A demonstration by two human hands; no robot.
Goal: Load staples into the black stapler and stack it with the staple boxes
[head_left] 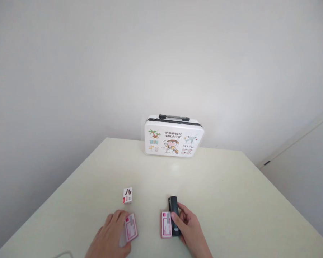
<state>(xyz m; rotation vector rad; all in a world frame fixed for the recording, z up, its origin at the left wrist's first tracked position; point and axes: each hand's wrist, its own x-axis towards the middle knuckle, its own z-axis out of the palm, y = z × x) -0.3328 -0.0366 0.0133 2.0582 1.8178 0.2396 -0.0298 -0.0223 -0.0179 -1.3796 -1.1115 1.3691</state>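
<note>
The left hand (110,234) lies flat on the table (231,200), fingers together, pressing the edge of a pink card (131,228). The right hand (190,227) curls around a black stapler (174,215), with a second pink card (166,224) touching the stapler's left side. A small white box (127,195) stands just beyond the left hand; a printed suitcase (173,137) sits upright at the far edge

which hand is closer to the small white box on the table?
Left. The left hand lies just below the small white box, resting on a pink packet. The right hand is farther off to the right, on the black stapler.
</note>
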